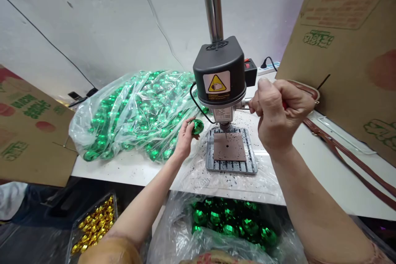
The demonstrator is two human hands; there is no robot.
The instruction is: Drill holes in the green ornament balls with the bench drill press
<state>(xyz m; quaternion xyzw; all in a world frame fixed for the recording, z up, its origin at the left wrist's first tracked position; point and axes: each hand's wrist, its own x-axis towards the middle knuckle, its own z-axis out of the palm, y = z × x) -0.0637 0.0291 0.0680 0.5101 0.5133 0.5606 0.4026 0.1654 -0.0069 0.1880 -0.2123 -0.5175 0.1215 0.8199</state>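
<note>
A small bench drill [220,75] stands on a white table [324,169], its bit over a brown pad on the slotted base [230,154]. My left hand [185,137] pinches a shiny green faceted ball [197,126] just left of the drill base. My right hand [278,109] is closed in a fist round the drill's feed handle, which is red under the fingers, to the right of the drill head.
A clear plastic bag [136,111] full of green balls lies left of the drill. Below the table edge is another bag of green balls [232,220] and a tray of gold ones [94,222]. Cardboard boxes [346,45] flank both sides. A brown strap [349,156] crosses the right tabletop.
</note>
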